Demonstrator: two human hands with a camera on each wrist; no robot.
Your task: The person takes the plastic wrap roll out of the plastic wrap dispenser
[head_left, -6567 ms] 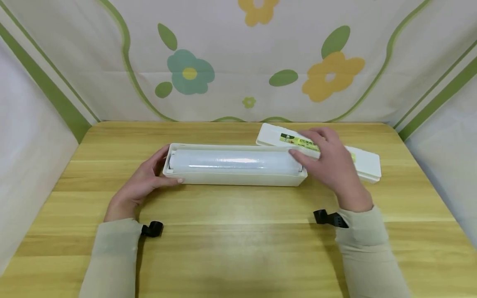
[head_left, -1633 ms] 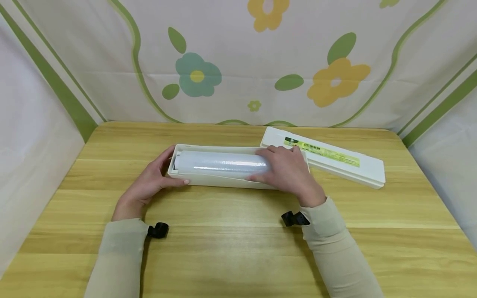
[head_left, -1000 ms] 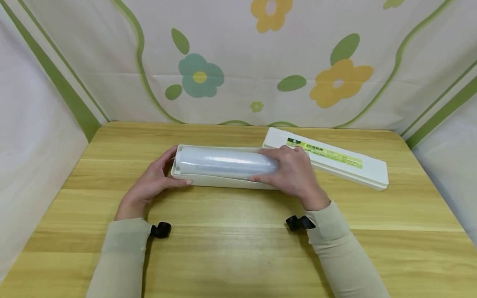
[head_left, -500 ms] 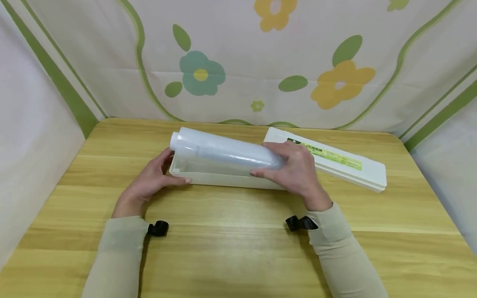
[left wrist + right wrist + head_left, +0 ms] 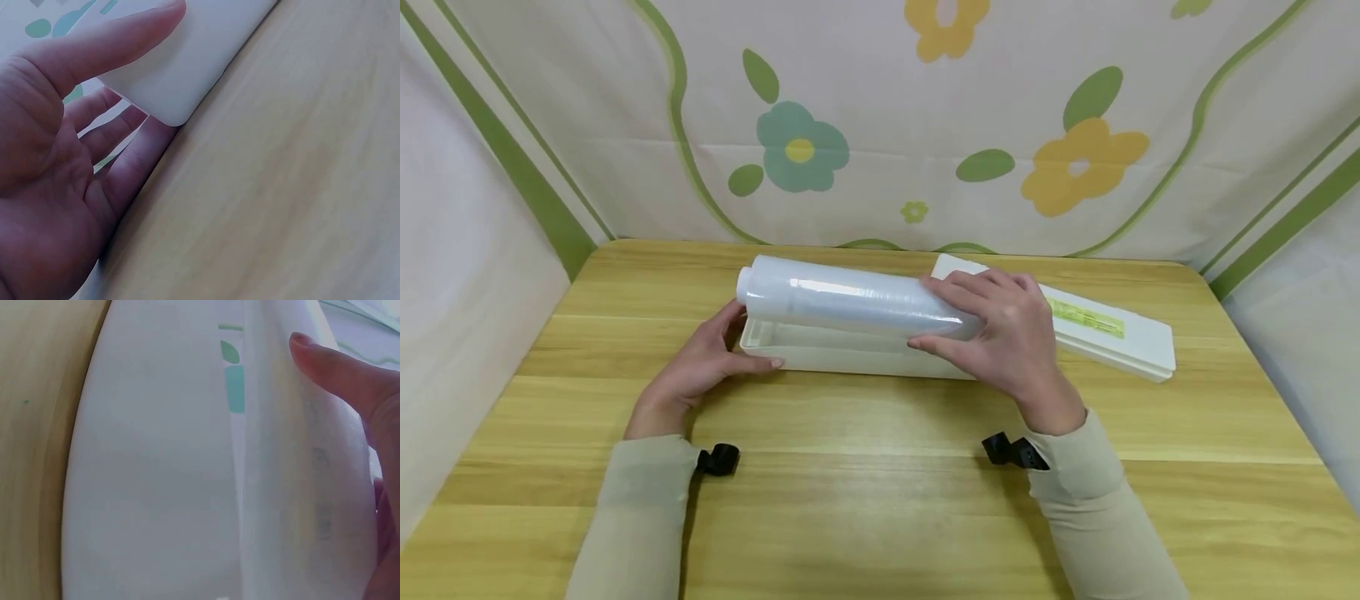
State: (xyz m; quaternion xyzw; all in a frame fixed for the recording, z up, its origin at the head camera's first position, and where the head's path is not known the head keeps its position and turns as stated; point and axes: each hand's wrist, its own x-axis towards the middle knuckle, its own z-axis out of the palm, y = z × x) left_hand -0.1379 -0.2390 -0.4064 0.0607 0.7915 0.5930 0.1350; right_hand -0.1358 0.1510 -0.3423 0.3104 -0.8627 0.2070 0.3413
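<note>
A roll of cling film (image 5: 857, 296), shiny and whitish, is raised above an off-white long box (image 5: 865, 362), its left end higher than its right. My right hand (image 5: 1011, 337) grips the roll near its right end, thumb in front and fingers over the back. At the box's left end, my left hand (image 5: 700, 367) holds it, thumb on the front wall and fingers behind. The left wrist view shows that thumb (image 5: 125, 44) along the white box wall. In the right wrist view the roll (image 5: 300, 462) stands apart from the box wall (image 5: 156, 456).
A white lid (image 5: 1120, 333) with a green and yellow label lies slanted behind and right of the box, partly covered by my right hand. Everything rests on a wood-grain table (image 5: 865, 500). A flower-print cloth (image 5: 880, 125) hangs at the back.
Earlier the roll lay inside the box; my right hand took hold of it and lifted it out, left end first. Over the last half second it shifted slightly. My left hand stayed on the box.
</note>
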